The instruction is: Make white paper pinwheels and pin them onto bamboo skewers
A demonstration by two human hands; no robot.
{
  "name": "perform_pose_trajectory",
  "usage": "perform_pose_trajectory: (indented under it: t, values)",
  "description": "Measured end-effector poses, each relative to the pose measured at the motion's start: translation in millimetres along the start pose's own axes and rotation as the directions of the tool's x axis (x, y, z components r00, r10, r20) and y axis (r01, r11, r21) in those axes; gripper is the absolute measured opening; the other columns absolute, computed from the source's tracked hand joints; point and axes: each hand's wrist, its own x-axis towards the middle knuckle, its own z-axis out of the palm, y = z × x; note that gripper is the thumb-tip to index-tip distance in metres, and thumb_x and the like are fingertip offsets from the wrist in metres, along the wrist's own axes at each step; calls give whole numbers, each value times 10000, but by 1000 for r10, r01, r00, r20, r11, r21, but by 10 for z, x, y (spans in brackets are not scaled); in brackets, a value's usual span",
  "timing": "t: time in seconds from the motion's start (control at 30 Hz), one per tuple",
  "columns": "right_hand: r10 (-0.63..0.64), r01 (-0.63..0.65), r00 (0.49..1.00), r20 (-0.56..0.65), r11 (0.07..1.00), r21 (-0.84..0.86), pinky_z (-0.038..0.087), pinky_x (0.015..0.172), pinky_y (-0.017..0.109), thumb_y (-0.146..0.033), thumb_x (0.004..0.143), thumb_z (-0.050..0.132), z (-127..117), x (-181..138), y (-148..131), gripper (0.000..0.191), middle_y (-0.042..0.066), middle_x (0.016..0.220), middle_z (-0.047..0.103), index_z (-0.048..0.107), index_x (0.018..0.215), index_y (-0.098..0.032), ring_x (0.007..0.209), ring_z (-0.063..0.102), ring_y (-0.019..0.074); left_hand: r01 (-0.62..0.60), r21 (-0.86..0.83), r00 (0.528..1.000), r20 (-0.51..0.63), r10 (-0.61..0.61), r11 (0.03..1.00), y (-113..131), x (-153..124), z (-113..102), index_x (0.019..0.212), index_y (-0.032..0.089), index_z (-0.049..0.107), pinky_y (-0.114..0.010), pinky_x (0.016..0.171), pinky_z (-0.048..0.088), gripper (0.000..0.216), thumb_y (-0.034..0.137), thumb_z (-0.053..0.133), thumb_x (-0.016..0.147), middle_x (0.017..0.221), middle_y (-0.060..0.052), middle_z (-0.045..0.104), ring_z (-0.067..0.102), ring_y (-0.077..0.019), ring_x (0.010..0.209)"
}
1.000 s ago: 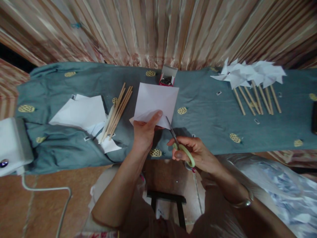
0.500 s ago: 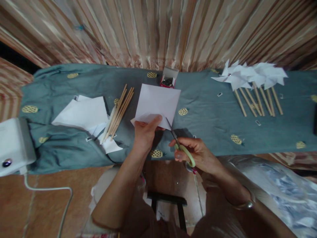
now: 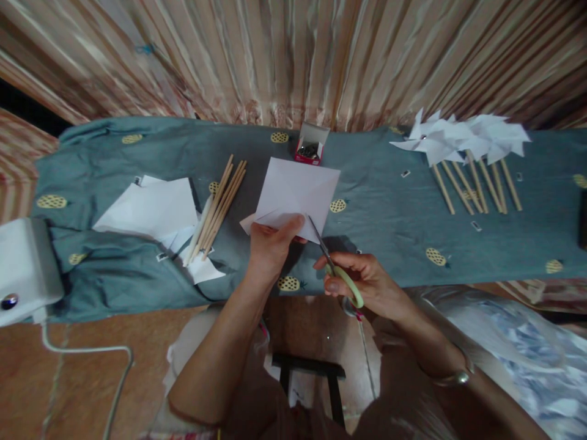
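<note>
A square sheet of white paper [image 3: 298, 186] with diagonal creases is pinched at its near edge by my left hand [image 3: 274, 244], thumb on top and fingers underneath. My right hand [image 3: 367, 284] grips green-handled scissors [image 3: 346, 282], whose blades lie at the paper's lower right part. One slit runs inward from the near left side, close to my left thumb. Behind the paper stands a small open box [image 3: 308, 153] filled with small metallic pieces.
Several wooden sticks [image 3: 222, 208] and loose white paper [image 3: 149, 208] lie to the left. Several white paper pinwheels [image 3: 468, 137] on sticks rest at the far right. A white device [image 3: 30, 269] with a cable sits at the left edge. Patterned green cloth [image 3: 385, 238] covers the table.
The paper has shifted slightly right and toward me, turning a little clockwise, with my left hand still on it. The scissors stay at its lower right part.
</note>
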Motion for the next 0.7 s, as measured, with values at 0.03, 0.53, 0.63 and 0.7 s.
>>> perform_pose_trajectory:
  t: [0.03, 0.53, 0.63, 0.7]
  values:
    - [9, -9, 1000, -3, 1000, 9, 406, 466, 173, -389, 665, 819, 1, 0, 2, 334, -57, 584, 610, 682, 886, -180, 497, 517, 62, -1, 2, 1000, 0, 1, 1000, 0, 0, -2, 668, 159, 670, -234, 452, 516, 205, 291, 805, 589, 653, -24, 674, 584, -128, 532]
    - [36, -36, 999, -31, 999, 16, 428, 471, 184, -406, 610, 850, -19, 0, -17, 375, -54, 575, 606, 684, 860, -181, 506, 539, 72, -17, 44, 999, 47, 15, 999, -61, 13, 21, 642, 146, 661, -218, 422, 486, 155, 252, 763, 591, 584, 11, 649, 561, -113, 465]
    - [50, -49, 998, -37, 999, 22, 447, 483, 185, -396, 613, 849, -15, -3, -23, 365, -49, 589, 623, 684, 861, -185, 515, 561, 77, -13, 41, 999, 42, 11, 999, -51, 3, 26, 630, 150, 656, -216, 421, 483, 155, 259, 757, 585, 586, 9, 649, 559, -113, 471]
    - [40, -39, 999, -37, 999, 14, 462, 492, 190, -395, 622, 845, -17, -3, -26, 352, -49, 590, 627, 685, 858, -189, 523, 573, 84, -9, 52, 999, 44, 7, 999, -45, -7, 35, 619, 151, 647, -217, 423, 484, 163, 265, 757, 578, 581, 9, 645, 560, -114, 473]
